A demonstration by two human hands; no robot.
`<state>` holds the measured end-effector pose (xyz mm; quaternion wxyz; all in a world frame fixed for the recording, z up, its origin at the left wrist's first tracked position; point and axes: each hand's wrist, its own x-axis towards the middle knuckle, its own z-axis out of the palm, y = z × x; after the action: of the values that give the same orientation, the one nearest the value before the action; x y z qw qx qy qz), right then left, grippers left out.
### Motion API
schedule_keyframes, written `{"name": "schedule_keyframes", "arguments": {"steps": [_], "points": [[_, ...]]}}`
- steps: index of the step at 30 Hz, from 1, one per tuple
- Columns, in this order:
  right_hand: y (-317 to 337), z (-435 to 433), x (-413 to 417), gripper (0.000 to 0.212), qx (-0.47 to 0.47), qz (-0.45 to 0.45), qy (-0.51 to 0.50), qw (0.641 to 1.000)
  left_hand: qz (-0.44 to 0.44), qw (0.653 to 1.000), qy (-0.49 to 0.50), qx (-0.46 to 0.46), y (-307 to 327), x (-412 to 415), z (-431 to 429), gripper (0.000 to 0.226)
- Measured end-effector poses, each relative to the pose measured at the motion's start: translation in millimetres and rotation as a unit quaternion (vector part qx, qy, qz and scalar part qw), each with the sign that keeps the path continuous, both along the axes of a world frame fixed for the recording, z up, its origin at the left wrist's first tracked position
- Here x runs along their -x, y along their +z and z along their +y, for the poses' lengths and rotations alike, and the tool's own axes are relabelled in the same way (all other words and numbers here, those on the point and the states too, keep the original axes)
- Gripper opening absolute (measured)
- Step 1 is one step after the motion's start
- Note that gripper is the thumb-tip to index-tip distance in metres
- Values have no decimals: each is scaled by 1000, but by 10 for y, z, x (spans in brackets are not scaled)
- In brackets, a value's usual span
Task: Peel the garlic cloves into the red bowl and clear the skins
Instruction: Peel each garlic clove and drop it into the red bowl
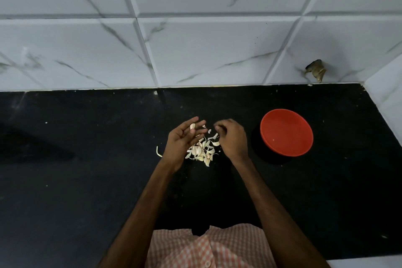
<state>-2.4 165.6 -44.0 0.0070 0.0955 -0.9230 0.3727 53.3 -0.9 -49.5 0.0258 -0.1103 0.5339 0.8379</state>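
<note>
A garlic clove lies across the fingers of my left hand, which is spread loose, palm up. My right hand is curled, pinching at something too small to tell. The red bowl sits off to the right on the surface, nearer my right hand, looking empty. The skins are heaped between my hands.

Your single head camera sits above black bench, looks forward and steeply down. Wide-angle lens bends tiled wall across upper frame. Your forearms enter from bottom edge, checked shirt just below lens. No second view, so no overlap to compare.
</note>
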Motion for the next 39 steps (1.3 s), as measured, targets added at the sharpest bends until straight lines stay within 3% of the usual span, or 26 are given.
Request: {"name": "schedule_keyframes", "arguments": {"steps": [3, 6, 16, 21, 27, 33, 39], "points": [[106, -36, 0, 14, 153, 9, 44, 987, 19, 998, -3, 64, 29, -2, 12, 31], [163, -99, 3, 12, 211, 10, 97, 973, 33, 993, 6, 116, 53, 2, 12, 31], [176, -134, -2, 12, 193, -10, 130, 972, 55, 972, 8, 229, 137, -23, -16, 38], [201, -114, 3, 12, 191, -30, 133, 972, 35, 961, 5, 274, 134, -10, -37, 54], [229, -43, 56, 14, 162, -64, 187, 967, 98, 914, -28, 393, 158, 5, -95, 34], [228, 1, 90, 16, 104, -88, 228, 964, 103, 887, -61, 446, 138, 12, -146, 30], [210, 43, 79, 17, 117, -129, 240, 955, 141, 871, -88, 462, 134, 8, -127, 30]]}}
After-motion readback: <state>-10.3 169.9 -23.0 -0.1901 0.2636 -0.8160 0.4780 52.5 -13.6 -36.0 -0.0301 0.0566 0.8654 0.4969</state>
